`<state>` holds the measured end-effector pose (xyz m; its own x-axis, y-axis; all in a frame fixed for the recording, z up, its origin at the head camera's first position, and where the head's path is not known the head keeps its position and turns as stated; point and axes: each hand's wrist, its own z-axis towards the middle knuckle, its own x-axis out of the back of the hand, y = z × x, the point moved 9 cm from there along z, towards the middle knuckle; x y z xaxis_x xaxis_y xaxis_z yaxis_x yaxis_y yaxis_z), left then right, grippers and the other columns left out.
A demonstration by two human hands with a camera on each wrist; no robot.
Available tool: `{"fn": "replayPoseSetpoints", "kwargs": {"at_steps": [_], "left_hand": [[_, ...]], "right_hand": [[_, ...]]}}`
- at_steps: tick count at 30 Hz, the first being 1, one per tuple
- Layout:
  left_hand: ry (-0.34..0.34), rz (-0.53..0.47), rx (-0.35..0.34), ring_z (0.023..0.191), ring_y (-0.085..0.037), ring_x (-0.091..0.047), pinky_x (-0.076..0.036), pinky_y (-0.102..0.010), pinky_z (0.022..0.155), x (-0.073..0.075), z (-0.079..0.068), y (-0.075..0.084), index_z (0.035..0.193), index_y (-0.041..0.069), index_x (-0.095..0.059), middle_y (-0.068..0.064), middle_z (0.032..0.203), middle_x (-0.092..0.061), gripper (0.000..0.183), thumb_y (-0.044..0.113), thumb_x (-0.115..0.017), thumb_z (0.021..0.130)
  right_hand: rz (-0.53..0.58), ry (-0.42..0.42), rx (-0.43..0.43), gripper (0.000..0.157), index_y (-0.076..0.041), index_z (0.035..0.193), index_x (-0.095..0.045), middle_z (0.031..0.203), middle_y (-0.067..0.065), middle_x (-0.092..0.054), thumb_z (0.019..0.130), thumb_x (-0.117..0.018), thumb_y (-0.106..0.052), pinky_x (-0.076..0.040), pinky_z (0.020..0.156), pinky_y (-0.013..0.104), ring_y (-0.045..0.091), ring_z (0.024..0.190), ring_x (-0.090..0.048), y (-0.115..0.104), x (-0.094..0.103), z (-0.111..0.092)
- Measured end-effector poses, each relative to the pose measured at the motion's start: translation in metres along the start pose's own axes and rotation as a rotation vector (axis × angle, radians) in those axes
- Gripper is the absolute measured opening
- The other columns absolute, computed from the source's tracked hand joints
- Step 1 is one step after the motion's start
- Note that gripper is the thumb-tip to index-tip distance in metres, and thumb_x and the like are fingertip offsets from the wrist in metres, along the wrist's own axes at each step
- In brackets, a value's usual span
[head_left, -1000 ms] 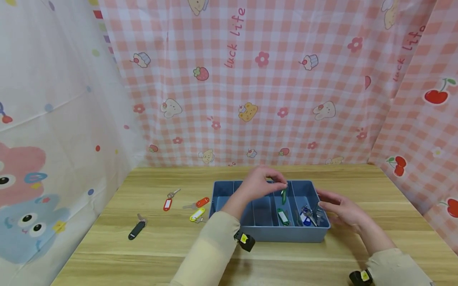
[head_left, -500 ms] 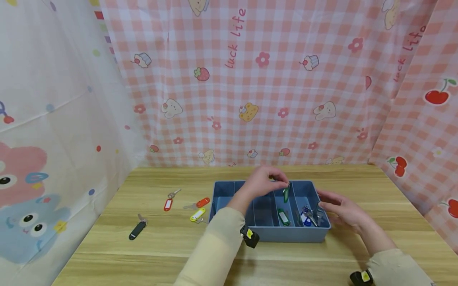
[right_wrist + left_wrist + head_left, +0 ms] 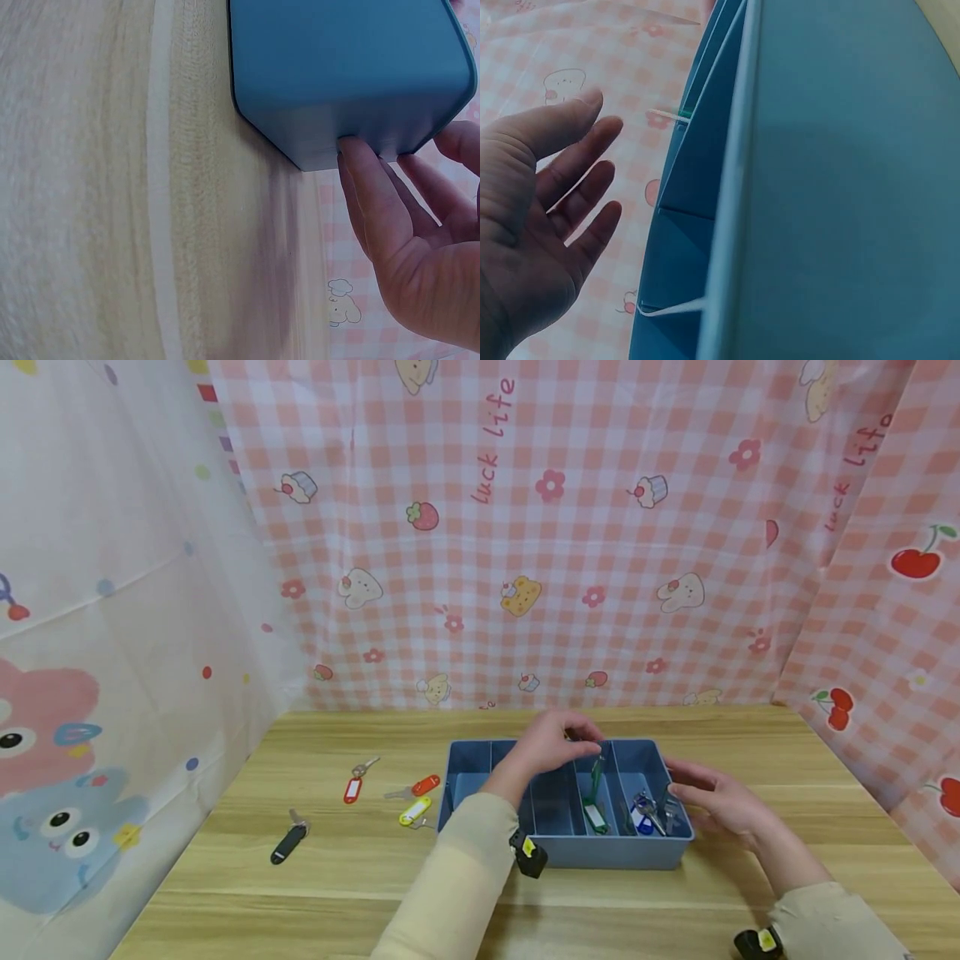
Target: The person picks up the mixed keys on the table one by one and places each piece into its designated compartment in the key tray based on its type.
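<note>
Lower than 0.5 s ago, the upper green tag is seen below the left hand, inside the compartment of the box that is 2nd from the right. Its bottom end is overlapped with the lower green tag; contact cannot be told. The left thumb and fingers are parted, with nothing seen gripped. The box's right end wall is touched by the nearly straight fingers of the right hand. A blue tag and keys are held in the rightmost compartment. Beyond the left edge, the yellow tag and orange tag are placed near, the red tag and black tag farther off. Table wood is shown before and behind the box. "luck life" can be read 2 times on the curtain; tag labels are too small to be read.
</note>
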<state>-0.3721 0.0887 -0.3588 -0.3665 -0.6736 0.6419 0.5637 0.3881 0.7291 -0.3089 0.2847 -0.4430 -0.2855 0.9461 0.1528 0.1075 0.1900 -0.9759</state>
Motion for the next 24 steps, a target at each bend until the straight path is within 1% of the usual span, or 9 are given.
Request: {"fn": "replayPoseSetpoints", "kwargs": {"at_steps": [4, 8, 14, 19, 24], "left_hand": [[-0.008, 0.006, 0.034, 0.094, -0.009, -0.061, -0.049, -0.021, 0.083, 0.001, -0.002, -0.003, 0.115, 0.009, -0.072, 0.0, 0.105, -0.07, 0.024, 0.018, -0.073, 0.092], [-0.015, 0.009, 0.04, 0.101, -0.013, -0.061, -0.049, -0.022, 0.085, 0.002, -0.004, -0.001, 0.119, 0.011, -0.07, -0.003, 0.114, -0.068, 0.029, 0.022, -0.072, 0.093], [-0.017, -0.002, -0.001, 0.115, -0.022, -0.059, -0.047, -0.027, 0.093, 0.003, -0.008, 0.005, 0.127, 0.011, -0.065, -0.003, 0.125, -0.066, 0.037, 0.027, -0.071, 0.094], [-0.005, -0.013, -0.025, 0.12, -0.02, -0.055, -0.045, -0.036, 0.1, 0.004, -0.014, 0.011, 0.133, 0.013, -0.061, 0.0, 0.129, -0.063, 0.044, 0.03, -0.07, 0.094], [0.012, -0.005, -0.045, 0.123, -0.018, -0.053, -0.043, -0.04, 0.103, 0.003, -0.02, 0.016, 0.137, 0.014, -0.057, 0.001, 0.131, -0.062, 0.05, 0.033, -0.072, 0.093]], "right_hand": [[-0.005, 0.003, -0.003, 0.064, 0.007, 0.152, -0.025, 0.154, 0.034, -0.022, 0.102, -0.057, -0.016, -0.05, 0.094, 0.048, 0.017, 0.114, -0.056, 0.0, -0.001, -0.001], [-0.014, 0.013, -0.02, 0.065, 0.006, 0.153, -0.024, 0.155, 0.033, -0.022, 0.102, -0.057, -0.017, -0.05, 0.094, 0.048, 0.019, 0.116, -0.055, 0.0, -0.001, -0.001], [-0.018, 0.01, -0.022, 0.065, 0.006, 0.153, -0.023, 0.155, 0.033, -0.022, 0.102, -0.057, -0.018, -0.049, 0.095, 0.049, 0.018, 0.114, -0.056, 0.0, -0.001, -0.002], [-0.023, 0.013, -0.022, 0.065, 0.005, 0.153, -0.023, 0.155, 0.034, -0.021, 0.102, -0.056, -0.018, -0.05, 0.094, 0.049, 0.019, 0.115, -0.056, 0.0, -0.001, -0.002], [-0.018, 0.008, -0.018, 0.065, 0.005, 0.153, -0.022, 0.155, 0.033, -0.021, 0.102, -0.056, -0.018, -0.048, 0.095, 0.05, 0.02, 0.116, -0.055, 0.001, -0.001, -0.001]]}}
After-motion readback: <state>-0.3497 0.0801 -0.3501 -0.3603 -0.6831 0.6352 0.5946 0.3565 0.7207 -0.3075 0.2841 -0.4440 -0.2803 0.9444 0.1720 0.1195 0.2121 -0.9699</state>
